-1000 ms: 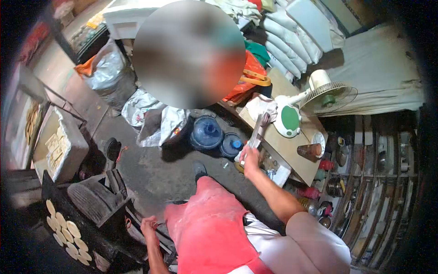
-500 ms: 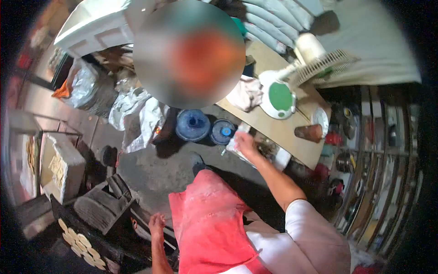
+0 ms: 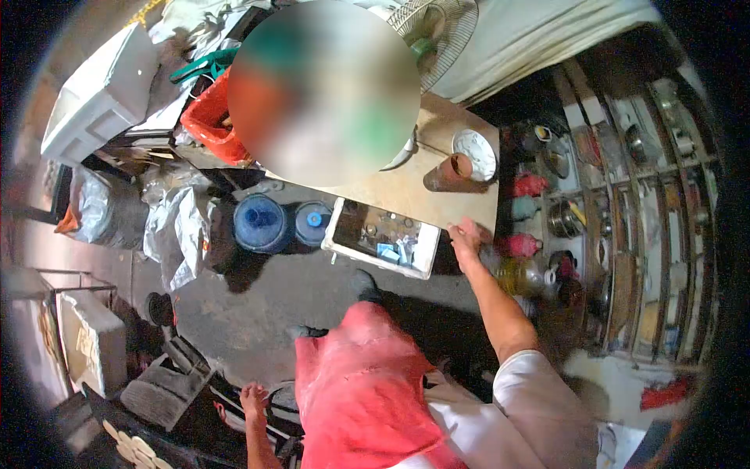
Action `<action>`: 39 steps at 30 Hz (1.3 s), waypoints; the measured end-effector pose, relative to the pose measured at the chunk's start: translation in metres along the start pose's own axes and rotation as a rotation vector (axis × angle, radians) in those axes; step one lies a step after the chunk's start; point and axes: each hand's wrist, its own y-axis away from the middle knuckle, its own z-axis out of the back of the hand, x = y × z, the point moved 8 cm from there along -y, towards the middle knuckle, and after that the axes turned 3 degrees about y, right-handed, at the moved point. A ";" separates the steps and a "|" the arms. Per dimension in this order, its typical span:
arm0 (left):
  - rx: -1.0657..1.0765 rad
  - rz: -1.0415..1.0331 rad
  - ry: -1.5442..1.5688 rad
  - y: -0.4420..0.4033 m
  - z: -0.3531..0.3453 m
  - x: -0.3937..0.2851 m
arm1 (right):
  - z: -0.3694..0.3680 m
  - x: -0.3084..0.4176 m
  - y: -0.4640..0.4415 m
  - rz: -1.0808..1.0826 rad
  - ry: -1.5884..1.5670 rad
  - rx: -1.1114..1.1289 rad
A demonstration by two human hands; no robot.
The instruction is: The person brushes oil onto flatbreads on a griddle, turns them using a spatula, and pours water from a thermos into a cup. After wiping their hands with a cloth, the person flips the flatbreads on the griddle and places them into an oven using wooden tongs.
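My right hand [image 3: 466,238] is at the near right corner of the light wooden table [image 3: 461,205], its fingers blurred by motion. Just left of it, below the table's edge, an open white-rimmed drawer [image 3: 376,263] holds coins and blue-and-white packets. A brown cup [image 3: 449,173] and a white plate [image 3: 478,156] sit on the tabletop beyond my hand. Low on the left, my left hand [image 3: 254,399] hangs beside the red apron [image 3: 363,375], fingers loosely apart, touching nothing visible.
Two blue water jugs [image 3: 261,223] stand on the floor left of the drawer. Shelves [image 3: 625,195] with pots and bottles line the right side. At lower left are a dark griddle with flat dough rounds [image 3: 129,445] and a white foam box [image 3: 101,344]. A fan [image 3: 445,39] stands behind.
My right hand, earlier by a long metallic object at the table's left part, has moved right to the table corner without it. The view has turned right, and the drawer shows more fully.
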 end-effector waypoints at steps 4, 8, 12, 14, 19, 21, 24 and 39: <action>-0.074 -0.024 0.044 0.034 -0.059 0.009 | 0.001 0.044 -0.055 0.041 -0.146 -0.063; -0.049 -0.056 0.085 0.075 -0.124 0.049 | -0.030 0.061 -0.127 0.236 -0.243 0.011; -0.088 -0.128 -0.060 0.128 -0.198 0.052 | -0.034 0.098 -0.128 0.403 -0.206 0.032; -0.058 -0.112 -0.036 0.140 -0.216 0.070 | -0.038 0.121 -0.121 0.423 -0.258 0.138; -0.124 -0.206 -0.040 0.169 -0.235 0.070 | -0.076 0.160 -0.065 0.166 -0.826 0.692; -0.145 -0.274 -0.055 0.176 -0.237 0.068 | -0.051 0.223 -0.011 0.555 -0.422 0.748; -0.180 -0.204 -0.047 0.186 -0.237 0.085 | -0.002 0.321 0.065 0.956 -0.325 0.794; -0.299 -0.017 0.282 0.157 -0.204 0.223 | 0.231 0.498 0.295 1.868 -0.598 0.842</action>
